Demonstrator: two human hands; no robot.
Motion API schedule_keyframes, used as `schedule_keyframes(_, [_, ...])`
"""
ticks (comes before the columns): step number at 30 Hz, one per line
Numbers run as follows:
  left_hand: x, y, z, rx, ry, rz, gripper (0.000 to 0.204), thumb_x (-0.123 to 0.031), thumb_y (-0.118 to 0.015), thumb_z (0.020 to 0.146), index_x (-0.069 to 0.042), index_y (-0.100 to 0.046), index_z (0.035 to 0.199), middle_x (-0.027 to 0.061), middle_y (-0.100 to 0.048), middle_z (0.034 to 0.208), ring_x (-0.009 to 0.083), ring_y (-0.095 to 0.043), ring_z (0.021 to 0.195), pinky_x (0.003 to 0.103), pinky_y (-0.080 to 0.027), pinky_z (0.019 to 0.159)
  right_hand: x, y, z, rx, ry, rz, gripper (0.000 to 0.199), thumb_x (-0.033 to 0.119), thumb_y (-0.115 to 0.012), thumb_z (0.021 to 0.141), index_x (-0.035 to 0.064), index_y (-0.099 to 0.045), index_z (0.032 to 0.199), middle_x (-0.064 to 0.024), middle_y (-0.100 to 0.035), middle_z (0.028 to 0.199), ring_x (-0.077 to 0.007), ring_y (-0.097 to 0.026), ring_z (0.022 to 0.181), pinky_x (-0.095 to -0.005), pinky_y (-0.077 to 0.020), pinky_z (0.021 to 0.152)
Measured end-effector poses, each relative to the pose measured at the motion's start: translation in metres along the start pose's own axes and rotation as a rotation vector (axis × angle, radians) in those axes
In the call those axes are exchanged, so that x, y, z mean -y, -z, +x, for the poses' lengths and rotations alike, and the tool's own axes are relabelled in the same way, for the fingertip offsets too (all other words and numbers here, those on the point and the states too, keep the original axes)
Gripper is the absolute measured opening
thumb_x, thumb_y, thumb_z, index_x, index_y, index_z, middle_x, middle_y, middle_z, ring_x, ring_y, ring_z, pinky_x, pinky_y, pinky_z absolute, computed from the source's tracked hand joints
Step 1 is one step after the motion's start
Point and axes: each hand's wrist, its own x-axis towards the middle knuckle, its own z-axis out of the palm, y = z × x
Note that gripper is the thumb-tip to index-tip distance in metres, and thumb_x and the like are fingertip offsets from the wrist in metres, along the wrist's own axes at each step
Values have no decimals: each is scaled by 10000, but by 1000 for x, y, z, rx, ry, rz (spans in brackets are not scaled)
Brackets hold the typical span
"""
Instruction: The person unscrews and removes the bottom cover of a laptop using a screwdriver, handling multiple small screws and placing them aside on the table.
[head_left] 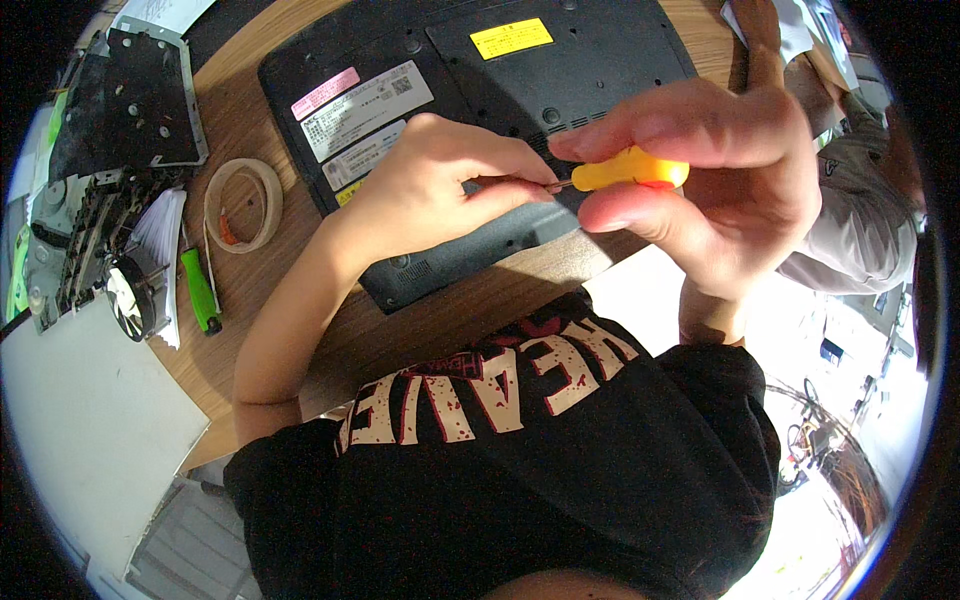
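Observation:
A black laptop lies upside down on the round wooden table, its underside with several stickers facing up. My right hand holds a small screwdriver by its yellow-orange handle, raised above the laptop's near edge. My left hand pinches the thin metal shaft at the tip end with its fingers closed. Both hands meet in front of my chest, above the laptop.
A roll of beige tape and a green-handled tool lie left of the laptop. Dismantled metal parts and a small fan sit at the table's left edge. Another person's grey sleeve shows at right.

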Motion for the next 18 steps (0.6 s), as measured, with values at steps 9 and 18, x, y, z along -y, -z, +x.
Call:
schedule_keyframes(9, [-2, 5, -2, 4, -40, 53, 168, -83, -693, 829, -50, -711, 993, 112, -715, 929, 220, -705, 848, 312, -550, 758, -22, 17, 10, 235, -3, 224, 217, 78, -645, 886, -44, -547, 1036, -299, -663, 931, -423, -678, 915, -556, -567, 801])
schedule_keyframes(18, [-7, 3, 8, 8, -88, 70, 116, -121, -702, 838, -67, -736, 934, 100, -723, 867, 214, -708, 808, 306, -545, 740, -10, 40, 43, 629, 181, -53, 201, 148, -589, 925, -18, -688, 981, -288, -652, 1090, -375, -632, 1083, -495, -461, 970])
